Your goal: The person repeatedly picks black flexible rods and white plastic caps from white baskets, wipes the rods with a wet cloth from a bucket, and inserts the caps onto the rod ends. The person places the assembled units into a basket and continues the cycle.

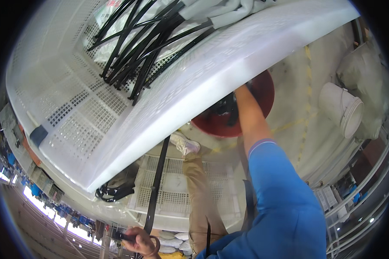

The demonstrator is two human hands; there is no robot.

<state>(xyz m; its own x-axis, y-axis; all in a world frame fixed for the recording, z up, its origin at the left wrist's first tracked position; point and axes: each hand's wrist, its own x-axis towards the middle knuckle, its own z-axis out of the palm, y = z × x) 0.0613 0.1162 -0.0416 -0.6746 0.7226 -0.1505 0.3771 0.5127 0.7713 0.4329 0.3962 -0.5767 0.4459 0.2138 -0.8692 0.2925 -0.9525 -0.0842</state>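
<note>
My right arm reaches forward into a red tub (266,101). The hand itself is hidden behind the rim of a white plastic crate (177,116), so its fingers do not show. Dark, shiny pieces (230,113) lie inside the tub, next to my wrist. Low on the left, my left hand (139,242) is closed around a black object whose dark end sticks out past the fingers; its kind is unclear. A long black strip (156,183) runs down close to that hand. In the crate are several thin black rods (147,47) with pale grey sleeves (233,15).
A white lidded bucket (339,108) lies tilted at the right, beside clear plastic sheeting (363,73). Below the large crate is another white perforated crate (173,183), with a shoe (185,143) near it. Black coiled pieces (116,191) sit to its left. Yellow tape (307,77) marks the floor.
</note>
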